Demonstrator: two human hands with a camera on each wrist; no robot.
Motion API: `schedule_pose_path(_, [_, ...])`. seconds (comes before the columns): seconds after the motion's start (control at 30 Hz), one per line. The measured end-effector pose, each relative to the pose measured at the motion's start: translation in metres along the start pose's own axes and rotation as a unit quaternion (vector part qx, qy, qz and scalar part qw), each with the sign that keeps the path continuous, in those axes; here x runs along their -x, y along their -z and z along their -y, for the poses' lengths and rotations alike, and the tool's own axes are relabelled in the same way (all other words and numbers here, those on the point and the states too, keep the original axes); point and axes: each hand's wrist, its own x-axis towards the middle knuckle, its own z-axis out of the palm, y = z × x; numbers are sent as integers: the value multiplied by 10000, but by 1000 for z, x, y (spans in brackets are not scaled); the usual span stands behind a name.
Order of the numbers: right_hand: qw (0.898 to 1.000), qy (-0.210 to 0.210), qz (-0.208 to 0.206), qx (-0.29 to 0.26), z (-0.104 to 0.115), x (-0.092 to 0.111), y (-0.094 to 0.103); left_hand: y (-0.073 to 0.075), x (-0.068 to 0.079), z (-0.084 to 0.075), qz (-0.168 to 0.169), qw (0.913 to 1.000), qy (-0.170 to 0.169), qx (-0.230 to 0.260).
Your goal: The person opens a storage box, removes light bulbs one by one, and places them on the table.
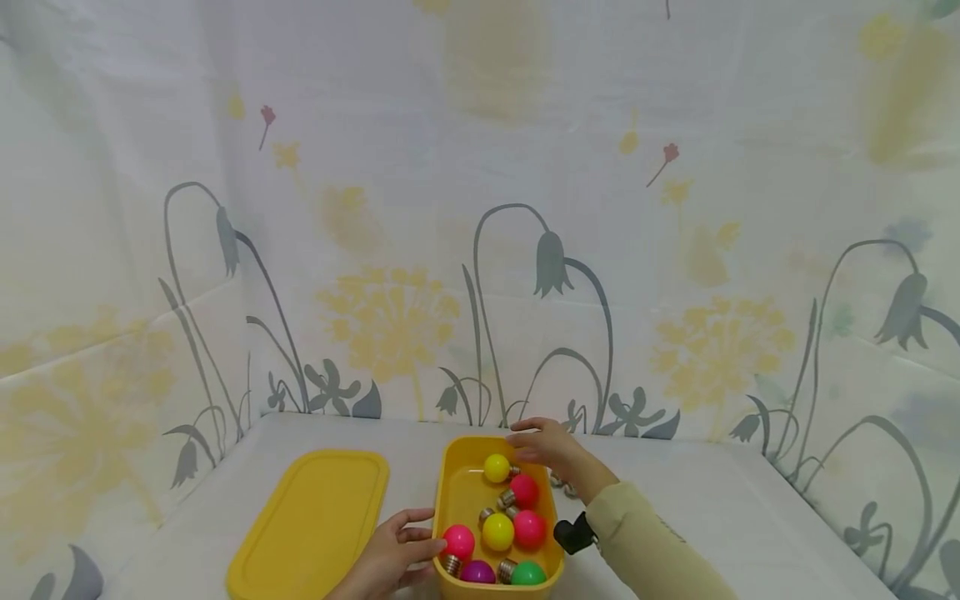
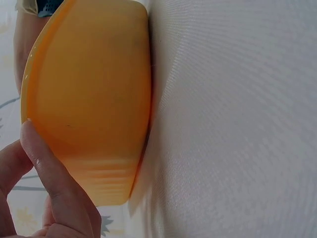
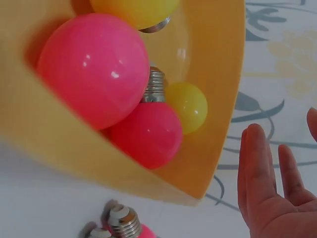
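Observation:
A yellow plastic box (image 1: 471,454) holds several round coloured light bulbs with metal screw bases. Among them are a yellow bulb (image 1: 498,532), a pink bulb (image 1: 458,542), a purple bulb (image 1: 477,572) and a green bulb (image 1: 528,573). At the box's left side my left hand (image 1: 401,550) has its fingers on the rim, close to the pink bulb; a fingertip meets the rim (image 2: 30,74) in the left wrist view. My right hand (image 1: 551,450) is at the far right corner with extended fingers. Empty, it appears beside the box in the right wrist view.
A flat yellow lid (image 1: 311,521) lies on the white tabletop left of the box. More bulbs (image 3: 125,223) lie outside the box on its right, partly hidden by my right arm in the head view. A flower-patterned cloth (image 1: 510,333) hangs behind the table.

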Motion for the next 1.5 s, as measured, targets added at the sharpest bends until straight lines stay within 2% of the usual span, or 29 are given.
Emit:
schedule_pose_path(0.37, [9998, -108, 115, -73, 0, -7, -19, 1, 0, 2, 22, 10000, -1, 44])
schedule_pose_path(0.57, [9996, -283, 78, -50, -6, -10, -28, 0, 1, 2, 48, 9998, -150, 124])
schedule_pose_path(0.67, [9992, -304, 248, -31, -8, -10, -32, -1, 2, 2, 64, 9996, -203, 161])
schedule_pose_path(0.9, [9949, -43, 990, -193, -9, -7, -40, -2, 2, 2, 43, 9997, -166, 184])
schedule_pose_path(1.17, [9946, 157, 852, 576, -13, -5, -49, 0, 2, 3, 97, 9993, -266, 252])
schedule_pose_path(1.33, [9885, 305, 996, 1101, -16, -6, -55, 1, 1, 5, 127, 9989, -315, 326])
schedule_pose_path(1.5, [9834, 302, 1046, 1451, -18, -3, -61, 1, -1, 5, 66, 9995, -180, 250])
